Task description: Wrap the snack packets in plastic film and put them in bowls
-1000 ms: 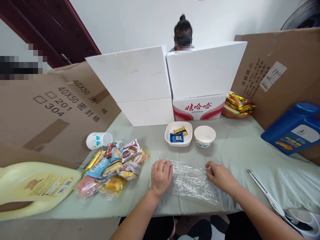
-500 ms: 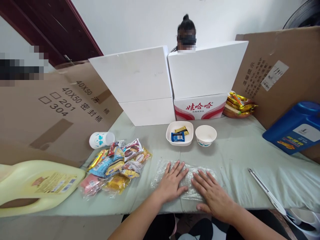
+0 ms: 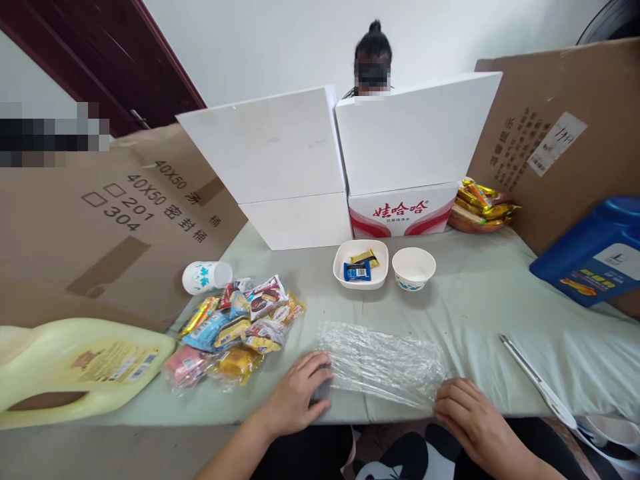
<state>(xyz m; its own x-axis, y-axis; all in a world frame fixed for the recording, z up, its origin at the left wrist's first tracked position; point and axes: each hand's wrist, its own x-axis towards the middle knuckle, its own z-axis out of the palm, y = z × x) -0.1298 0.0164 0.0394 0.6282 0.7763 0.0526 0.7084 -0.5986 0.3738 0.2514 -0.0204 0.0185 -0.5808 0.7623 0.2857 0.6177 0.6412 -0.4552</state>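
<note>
A flat, crinkled clear plastic bag (image 3: 383, 363) lies on the cloth near the table's front edge. At its left end rests my left hand (image 3: 300, 390), fingers curved and thumb apart, with the fingertips by the bag's edge. My right hand (image 3: 467, 413) has its fingers together on the bag's lower right corner, and the thumb is hidden. Behind the bag stand a white square dish (image 3: 361, 265) with a blue and a gold wrapped snack, and a white bowl (image 3: 414, 269). Left of my left hand is a pile of wrapped snacks (image 3: 237, 327).
A white cup (image 3: 207, 277) lies on its side behind the snacks. A pale yellow jug (image 3: 115, 360) and a blue bottle (image 3: 590, 250) lie at the sides. White boxes (image 3: 295, 150) and cardboard panels (image 3: 185, 193) wall the table. A white-handled tool (image 3: 537, 380) lies right; a person sits beyond.
Both hands have come off the middle of the plastic bag, where they lay flat, and moved apart to its two ends. The bag now shows fully between them.
</note>
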